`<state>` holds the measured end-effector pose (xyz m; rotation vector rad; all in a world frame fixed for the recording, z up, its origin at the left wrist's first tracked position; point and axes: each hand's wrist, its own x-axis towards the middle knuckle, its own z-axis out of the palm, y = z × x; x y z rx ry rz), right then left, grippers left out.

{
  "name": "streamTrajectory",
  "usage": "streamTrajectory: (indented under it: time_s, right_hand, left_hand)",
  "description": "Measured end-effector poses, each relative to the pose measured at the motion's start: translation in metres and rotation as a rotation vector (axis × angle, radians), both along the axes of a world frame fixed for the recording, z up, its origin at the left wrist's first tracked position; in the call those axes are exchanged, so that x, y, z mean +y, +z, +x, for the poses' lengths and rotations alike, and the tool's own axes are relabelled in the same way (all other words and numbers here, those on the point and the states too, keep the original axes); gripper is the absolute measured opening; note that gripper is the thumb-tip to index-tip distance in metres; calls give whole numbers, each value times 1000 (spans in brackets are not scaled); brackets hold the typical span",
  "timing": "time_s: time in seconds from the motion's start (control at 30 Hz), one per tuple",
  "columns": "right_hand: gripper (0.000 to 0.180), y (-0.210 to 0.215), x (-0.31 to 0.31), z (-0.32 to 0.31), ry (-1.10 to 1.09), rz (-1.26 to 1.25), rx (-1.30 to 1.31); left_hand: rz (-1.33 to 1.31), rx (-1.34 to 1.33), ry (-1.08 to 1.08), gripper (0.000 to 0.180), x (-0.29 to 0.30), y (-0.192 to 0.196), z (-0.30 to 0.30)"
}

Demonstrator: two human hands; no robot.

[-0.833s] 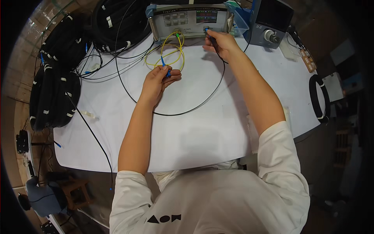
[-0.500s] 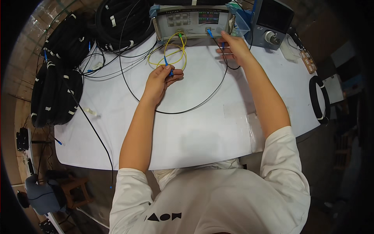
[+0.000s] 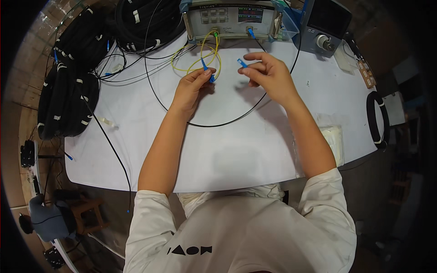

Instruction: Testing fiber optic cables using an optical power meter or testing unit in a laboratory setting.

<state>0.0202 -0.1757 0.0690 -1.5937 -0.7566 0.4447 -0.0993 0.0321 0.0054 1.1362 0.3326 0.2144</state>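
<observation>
My left hand (image 3: 190, 89) pinches the blue connector (image 3: 206, 73) at the end of a yellow fibre cable (image 3: 200, 59), whose coil lies on the white table (image 3: 227, 154) and runs to a grey test instrument (image 3: 232, 20). My right hand (image 3: 268, 75) holds a small blue connector cap (image 3: 241, 63) between its fingertips, a little to the right of the left hand. A black cable (image 3: 227, 123) loops under both wrists, and its blue plug (image 3: 250, 32) sits in the instrument's front socket.
Bundles of black cable (image 3: 68, 91) with white ties lie piled at the table's left and back. A blue-grey box with a knob (image 3: 325, 27) stands at the back right. A clear packet (image 3: 332, 141) and a black loop (image 3: 378, 120) lie at the right edge.
My right hand has drawn back from the instrument's socket toward the left hand, now with a small blue piece in its fingers. The left hand has stayed put with the yellow cable's connector.
</observation>
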Motion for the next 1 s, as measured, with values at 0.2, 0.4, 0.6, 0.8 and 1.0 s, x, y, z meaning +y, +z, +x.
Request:
streamTrajectory:
  time_s: [0.2, 0.4, 0.6, 0.8, 1.0]
  right_hand:
    - [22, -15, 1, -9, 56, -181, -87]
    - [19, -25, 7, -18, 19, -167, -381]
    - [15, -30, 8, -20, -60, -134, -572]
    - [13, -33, 10, -23, -84, -128, -608]
    - [12, -38, 14, -25, -114, -135, -734]
  left_hand:
    - [-221, -54, 77, 23, -16, 0, 4]
    - [-236, -60, 78, 14, -21, 2, 3]
    - [-229, -8, 107, 15, -30, 10, 2]
    - [-253, -27, 137, 19, -33, 4, 5]
    - [-228, -31, 145, 22, -41, -1, 6]
